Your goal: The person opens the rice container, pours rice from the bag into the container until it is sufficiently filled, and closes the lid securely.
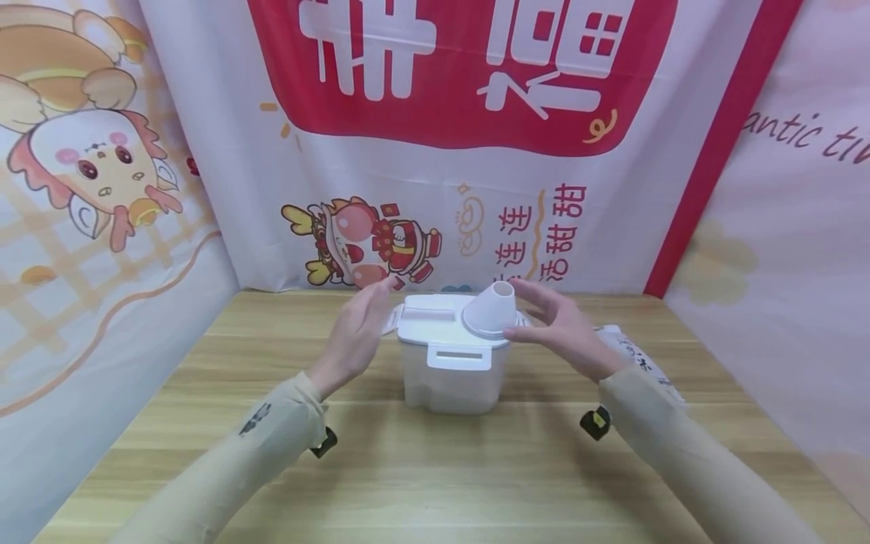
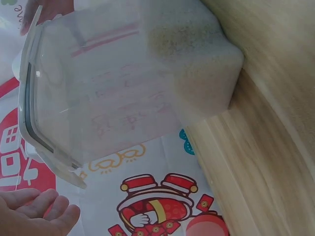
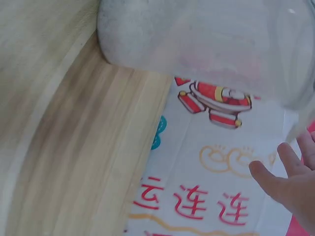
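A translucent storage box (image 1: 451, 385) with a white lid (image 1: 424, 326) stands upright on the table. Pale grain (image 2: 197, 73) fills its lower part. On the right side of the lid sits a white hollow cone (image 1: 491, 308), narrow end up. The front clip (image 1: 458, 357) juts outward, and a side clip (image 1: 392, 320) sticks out at the left. My left hand (image 1: 355, 332) is beside the box's left end, fingers extended, holding nothing. Thumb and fingers of my right hand (image 1: 560, 325) are spread near the lid's right end by the cone; whether they touch is unclear.
A white printed bag (image 1: 642, 363) lies on the wooden table (image 1: 435, 483) at the right, partly hidden by my right forearm. Behind the table hangs a printed cloth (image 1: 435, 174), with more cloth at the left and right sides.
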Demonstrator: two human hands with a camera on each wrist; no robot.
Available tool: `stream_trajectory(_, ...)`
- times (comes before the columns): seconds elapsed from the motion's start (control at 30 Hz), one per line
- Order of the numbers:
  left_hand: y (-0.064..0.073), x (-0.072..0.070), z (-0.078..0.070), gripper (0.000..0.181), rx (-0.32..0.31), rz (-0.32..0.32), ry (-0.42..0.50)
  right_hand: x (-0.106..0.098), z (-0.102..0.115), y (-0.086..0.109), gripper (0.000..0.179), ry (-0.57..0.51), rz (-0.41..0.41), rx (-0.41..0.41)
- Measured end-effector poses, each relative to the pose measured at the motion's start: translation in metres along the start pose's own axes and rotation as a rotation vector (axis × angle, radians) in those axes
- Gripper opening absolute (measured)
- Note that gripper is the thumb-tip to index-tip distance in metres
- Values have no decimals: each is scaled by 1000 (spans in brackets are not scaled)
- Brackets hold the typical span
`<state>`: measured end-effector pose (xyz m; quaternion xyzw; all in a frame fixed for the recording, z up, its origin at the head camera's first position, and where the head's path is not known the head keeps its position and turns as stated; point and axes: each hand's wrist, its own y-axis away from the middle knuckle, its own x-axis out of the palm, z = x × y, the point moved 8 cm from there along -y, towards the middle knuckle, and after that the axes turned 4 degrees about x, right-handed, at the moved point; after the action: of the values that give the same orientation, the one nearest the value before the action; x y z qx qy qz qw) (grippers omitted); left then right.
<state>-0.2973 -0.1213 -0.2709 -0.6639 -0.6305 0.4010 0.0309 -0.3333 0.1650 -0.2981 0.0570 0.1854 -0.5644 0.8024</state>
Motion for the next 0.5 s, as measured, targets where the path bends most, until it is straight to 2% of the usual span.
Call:
stream_trajectory(0.2,8,-4,8,61,-30,-9,18,12,8,-7,69,-2,-16,-39)
stream_trajectory(0.3,10,-5,9,60,-24,-13,12,14,10,-8,64,21,-22,-63)
stream_trajectory(0.5,17,-5,12,56,-31,-18,19,18,4,-11,66,18,3,-63)
